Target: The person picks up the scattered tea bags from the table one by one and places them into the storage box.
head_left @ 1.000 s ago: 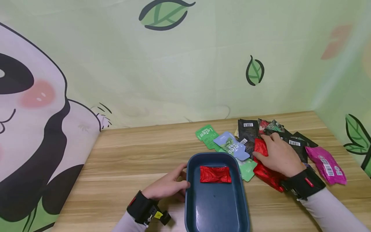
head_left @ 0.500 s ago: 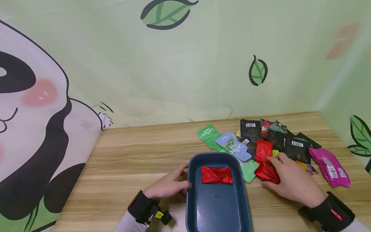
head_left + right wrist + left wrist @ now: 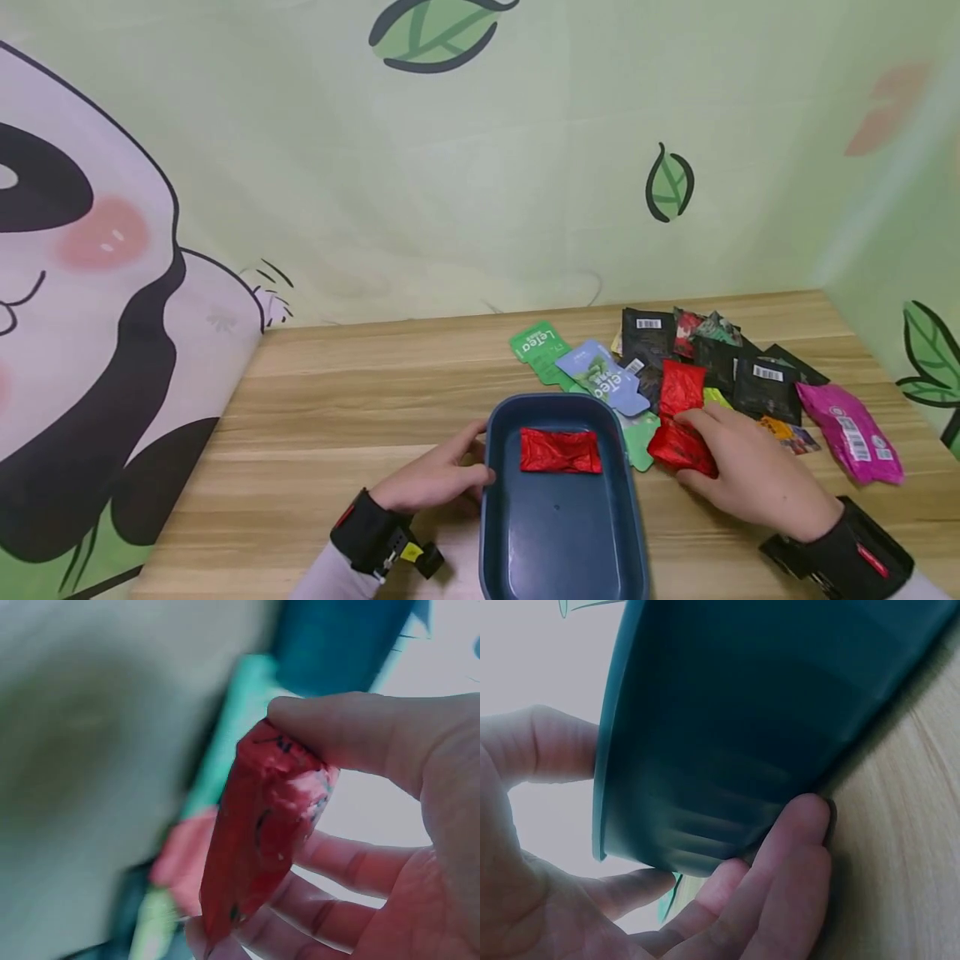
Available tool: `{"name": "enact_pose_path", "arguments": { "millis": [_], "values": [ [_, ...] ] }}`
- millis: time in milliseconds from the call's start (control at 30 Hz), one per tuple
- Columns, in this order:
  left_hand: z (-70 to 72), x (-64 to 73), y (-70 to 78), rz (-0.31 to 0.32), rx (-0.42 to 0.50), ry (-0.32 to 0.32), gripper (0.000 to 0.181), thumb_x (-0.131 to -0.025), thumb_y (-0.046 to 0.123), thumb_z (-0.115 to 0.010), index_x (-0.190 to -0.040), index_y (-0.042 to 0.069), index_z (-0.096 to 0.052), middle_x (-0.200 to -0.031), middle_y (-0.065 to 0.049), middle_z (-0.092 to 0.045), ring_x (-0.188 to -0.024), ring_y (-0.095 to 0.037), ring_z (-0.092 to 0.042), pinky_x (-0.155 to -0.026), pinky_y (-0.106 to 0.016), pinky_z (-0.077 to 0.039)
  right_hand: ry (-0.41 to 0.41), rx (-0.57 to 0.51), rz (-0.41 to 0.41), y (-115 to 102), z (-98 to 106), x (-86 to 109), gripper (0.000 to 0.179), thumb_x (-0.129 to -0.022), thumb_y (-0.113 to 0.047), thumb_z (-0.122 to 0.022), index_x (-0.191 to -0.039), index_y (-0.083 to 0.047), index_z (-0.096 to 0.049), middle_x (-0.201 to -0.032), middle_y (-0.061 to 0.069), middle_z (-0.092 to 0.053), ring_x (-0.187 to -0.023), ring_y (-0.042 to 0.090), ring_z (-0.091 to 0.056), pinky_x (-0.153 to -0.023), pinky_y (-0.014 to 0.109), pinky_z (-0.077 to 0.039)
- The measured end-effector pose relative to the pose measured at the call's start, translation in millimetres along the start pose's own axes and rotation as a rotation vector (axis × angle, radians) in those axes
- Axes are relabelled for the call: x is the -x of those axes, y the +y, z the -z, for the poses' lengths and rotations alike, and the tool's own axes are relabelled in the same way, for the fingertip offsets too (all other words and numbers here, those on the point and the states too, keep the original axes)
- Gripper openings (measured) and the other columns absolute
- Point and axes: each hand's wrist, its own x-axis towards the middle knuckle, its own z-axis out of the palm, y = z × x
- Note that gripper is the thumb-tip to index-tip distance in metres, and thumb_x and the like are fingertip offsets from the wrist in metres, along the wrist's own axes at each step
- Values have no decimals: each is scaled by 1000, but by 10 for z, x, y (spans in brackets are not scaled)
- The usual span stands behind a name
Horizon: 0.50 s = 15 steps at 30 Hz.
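My right hand (image 3: 768, 471) pinches a shiny red foil packet (image 3: 682, 447) between thumb and fingers, near the front of a pile of sachets. In the right wrist view this packet (image 3: 262, 825) stands on edge between the thumb and fingertips. A second red packet (image 3: 682, 387) lies just behind it on the pile. My left hand (image 3: 435, 475) holds the left side of a dark blue tray (image 3: 558, 533). Its thumb is at the rim, and the fingers (image 3: 795, 892) curl against the outer wall low down. Inside the tray, toward its far end, lies another red packet (image 3: 560, 451).
Green LeTea sachets (image 3: 540, 350) and a blue LeTea sachet (image 3: 603, 377) lie behind the tray. Several black sachets (image 3: 768, 390) are heaped farther right. A magenta packet (image 3: 851, 433) sits at the pile's right end. A printed backdrop (image 3: 480, 183) rises behind the wooden table (image 3: 360, 383).
My right hand has drawn back toward the front of the pile and taken hold of the nearer red packet, which has shifted slightly left. The left hand stays on the tray.
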Motion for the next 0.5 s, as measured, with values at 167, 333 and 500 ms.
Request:
{"name": "enact_pose_path", "arguments": {
  "millis": [167, 333, 500],
  "values": [
    [4, -1, -9, -13, -14, 11, 71, -93, 19, -58, -157, 15, -27, -122, -23, -54, -79, -29, -69, -72, -45, -58, 91, -51, 67, -245, 204, -92, 61, -73, -39, -83, -123, -10, -65, -106, 2, -60, -88, 16, -55, -72, 33, -53],
    [-6, -11, -15, -13, -2, 17, 71, -93, 18, -58, -157, 14, -27, -124, -23, -54, -80, -30, -69, -72, -45, -58, 73, -134, 153, -541, 346, -205, 55, -75, -37, -82, -122, -16, -65, -105, -7, -59, -89, 10, -54, -73, 29, -52],
    [-15, -13, -15, -12, -2, 17, 71, -93, 18, -58, -157, 14, -27, -123, -23, -54, -80, -30, -69, -72, -45, -58, 1, -179, 216, -754, 305, -299, 50, -75, -38, -81, -119, -20, -65, -106, -12, -59, -92, 5, -54, -78, 27, -52]
  ]
}}
